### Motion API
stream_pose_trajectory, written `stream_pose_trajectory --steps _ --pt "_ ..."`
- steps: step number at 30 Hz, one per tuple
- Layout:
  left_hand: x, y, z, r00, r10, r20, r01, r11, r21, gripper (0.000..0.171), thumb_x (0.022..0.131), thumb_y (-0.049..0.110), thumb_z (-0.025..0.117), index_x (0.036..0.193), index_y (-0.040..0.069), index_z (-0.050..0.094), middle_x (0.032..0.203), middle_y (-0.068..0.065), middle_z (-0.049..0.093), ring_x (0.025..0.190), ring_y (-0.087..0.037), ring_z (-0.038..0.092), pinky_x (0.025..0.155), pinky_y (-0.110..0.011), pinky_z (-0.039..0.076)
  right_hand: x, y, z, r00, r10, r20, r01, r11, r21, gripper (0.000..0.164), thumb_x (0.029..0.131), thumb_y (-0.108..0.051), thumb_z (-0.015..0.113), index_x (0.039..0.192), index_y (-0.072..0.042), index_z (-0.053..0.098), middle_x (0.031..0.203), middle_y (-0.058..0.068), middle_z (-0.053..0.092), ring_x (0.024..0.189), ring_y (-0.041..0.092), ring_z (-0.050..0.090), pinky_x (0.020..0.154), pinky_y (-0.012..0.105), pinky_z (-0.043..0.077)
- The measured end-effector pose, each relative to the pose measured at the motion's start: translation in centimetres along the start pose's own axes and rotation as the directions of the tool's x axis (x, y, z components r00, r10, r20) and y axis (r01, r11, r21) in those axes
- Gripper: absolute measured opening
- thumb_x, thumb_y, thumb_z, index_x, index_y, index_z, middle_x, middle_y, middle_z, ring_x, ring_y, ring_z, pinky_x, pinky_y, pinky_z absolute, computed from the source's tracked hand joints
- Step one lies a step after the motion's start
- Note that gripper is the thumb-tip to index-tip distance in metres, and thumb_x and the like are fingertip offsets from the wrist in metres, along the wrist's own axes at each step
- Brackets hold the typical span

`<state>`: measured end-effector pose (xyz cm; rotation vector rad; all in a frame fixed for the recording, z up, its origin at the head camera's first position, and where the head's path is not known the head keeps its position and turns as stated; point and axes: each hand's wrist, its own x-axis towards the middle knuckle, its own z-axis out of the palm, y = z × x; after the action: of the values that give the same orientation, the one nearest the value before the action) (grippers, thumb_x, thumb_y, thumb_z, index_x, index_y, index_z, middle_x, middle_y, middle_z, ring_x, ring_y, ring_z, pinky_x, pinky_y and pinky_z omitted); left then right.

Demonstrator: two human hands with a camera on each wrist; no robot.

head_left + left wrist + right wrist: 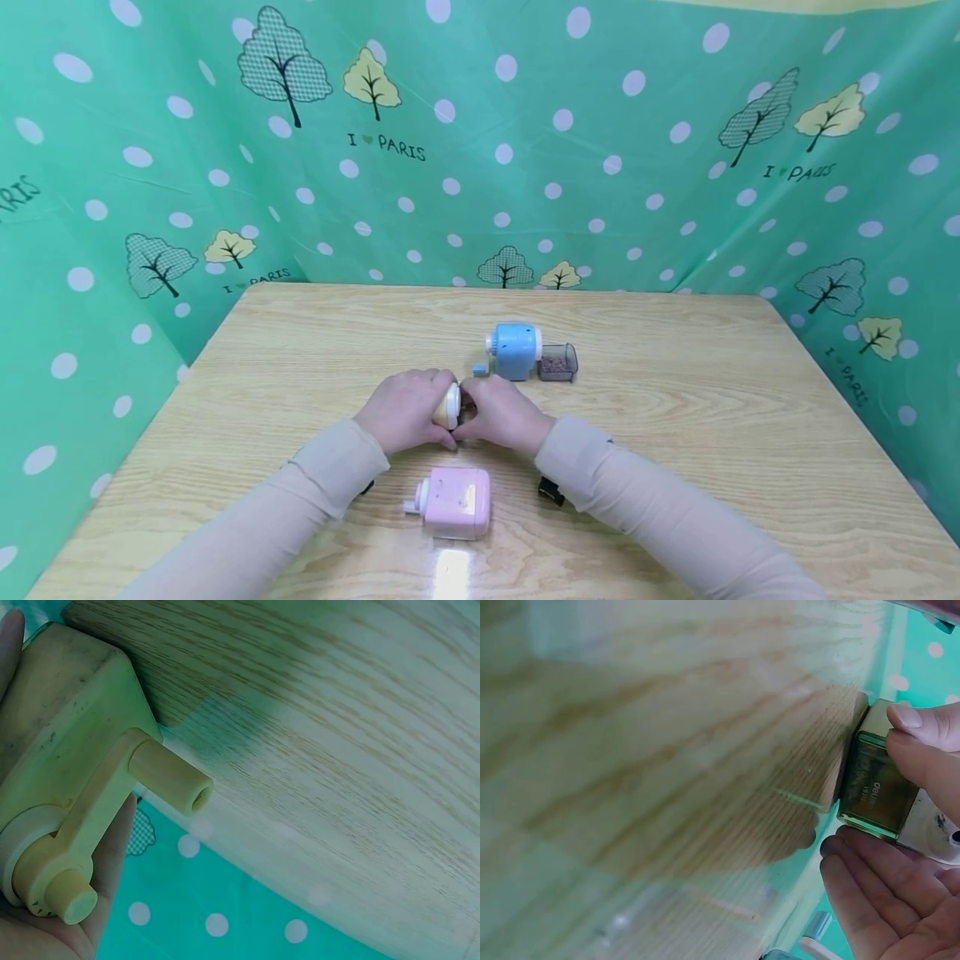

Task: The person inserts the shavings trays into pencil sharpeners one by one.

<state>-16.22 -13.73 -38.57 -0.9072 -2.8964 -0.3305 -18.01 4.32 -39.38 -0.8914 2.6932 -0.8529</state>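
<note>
A cream-yellow crank pencil sharpener is gripped by my left hand, lying on its side over the middle of the wooden table. Its crank handle points away from the palm in the left wrist view. My right hand is at its white-faced end. There the right thumb and fingers pinch the dark see-through shavings drawer, thumb above and fingers below in the right wrist view. The two thumbs meet close together. Most of the sharpener is hidden behind the left hand in the head view.
Behind the hands stands a blue crank sharpener, with a see-through drawer holding shavings at its right side. Nearer me lies a pink crank sharpener, between my forearms. A green dotted cloth hangs around the table.
</note>
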Motion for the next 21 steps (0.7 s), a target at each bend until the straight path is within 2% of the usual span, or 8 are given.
stream_pose_trajectory --steps 10,18,21 --pt "0.03 0.04 -0.33 1.0 -0.016 0.012 0.016 1.0 0.013 0.069 0.06 0.052 0.085 0.106 0.008 0.059 0.086 -0.002 0.064 0.072 -0.016 0.058 0.063 -0.038 0.055 0.03 0.15 -0.14 1.0 -0.014 0.015 0.015 0.999 -0.043 0.041 0.074 -0.028 0.084 0.104 -0.004 0.07 0.093 0.004 0.072 0.079 0.012 0.063 0.074 0.028 0.055" --pt "-0.17 0.03 -0.48 0.999 -0.025 0.033 0.025 1.0 0.006 0.079 0.063 0.056 0.082 0.12 0.006 0.059 0.097 -0.005 0.067 0.081 -0.021 0.062 0.065 -0.041 0.055 -0.13 0.4 -0.19 0.999 -0.028 0.038 0.03 0.997 -0.067 0.044 0.077 -0.034 0.081 0.107 -0.005 0.069 0.096 0.002 0.071 0.077 0.011 0.058 0.071 0.028 0.053" --pt "-0.32 0.05 -0.55 0.999 -0.017 0.037 0.017 1.0 -0.007 0.082 0.065 0.056 0.081 0.123 0.004 0.058 0.1 -0.006 0.067 0.083 -0.021 0.062 0.067 -0.041 0.056 -0.3 0.43 -0.25 0.999 -0.028 0.045 0.031 0.997 -0.072 0.048 0.077 -0.036 0.081 0.112 -0.005 0.069 0.101 0.004 0.073 0.079 0.011 0.06 0.072 0.028 0.053"
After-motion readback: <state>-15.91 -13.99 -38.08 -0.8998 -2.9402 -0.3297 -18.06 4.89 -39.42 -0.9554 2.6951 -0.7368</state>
